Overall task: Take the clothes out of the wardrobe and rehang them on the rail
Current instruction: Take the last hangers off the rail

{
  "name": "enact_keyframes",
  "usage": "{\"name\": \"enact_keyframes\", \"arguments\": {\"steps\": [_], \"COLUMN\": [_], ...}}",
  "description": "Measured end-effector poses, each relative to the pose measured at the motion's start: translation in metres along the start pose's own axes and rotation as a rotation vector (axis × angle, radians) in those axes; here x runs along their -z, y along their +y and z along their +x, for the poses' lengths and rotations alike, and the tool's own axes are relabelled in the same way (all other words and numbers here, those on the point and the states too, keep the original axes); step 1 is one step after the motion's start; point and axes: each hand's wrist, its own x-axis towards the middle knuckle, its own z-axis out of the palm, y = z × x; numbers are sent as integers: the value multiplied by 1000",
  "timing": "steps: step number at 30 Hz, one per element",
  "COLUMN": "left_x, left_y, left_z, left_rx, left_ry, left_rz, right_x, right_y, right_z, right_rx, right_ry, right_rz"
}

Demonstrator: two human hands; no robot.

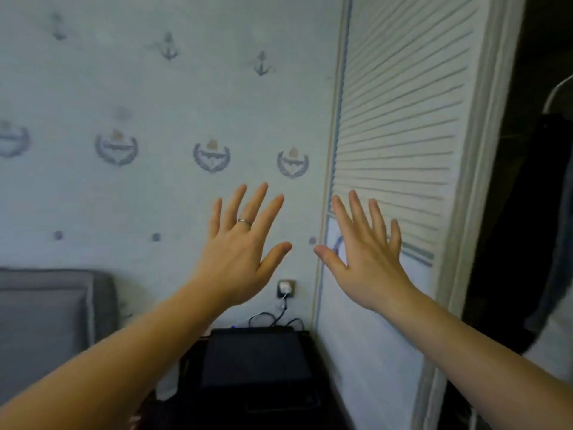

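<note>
Near: left hand and right hand raised, fingers spread, holding nothing. Beyond, slatted wardrobe door; dark clothes inside at far right. Likely risk: reaching blind past door, snagging hanger.

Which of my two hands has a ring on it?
The left hand wears it: a thin band on the ring finger. The right hand, spread open in front of the louvred wardrobe door, has bare fingers.
</note>
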Motion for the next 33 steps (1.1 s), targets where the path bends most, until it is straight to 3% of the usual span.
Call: {"name": "enact_keyframes", "arguments": {"steps": [10,19,25,33], "left_x": [85,159,184,181], "left_y": [-179,-244,-291,-390], "left_z": [-264,-466,-558,-634], "left_rx": [512,983,1248,1605], "left_ry": [-300,-418,-456,-484], "left_rz": [318,503,607,573], "right_x": [-152,-240,-306,-413], "right_y": [-265,-468,-588,-729], "right_z": [-70,-146,-168,-144], "right_rx": [398,756,925,1012], "right_ry": [-350,-582,-687,-897], "right_rz": [243,440,526,556]}}
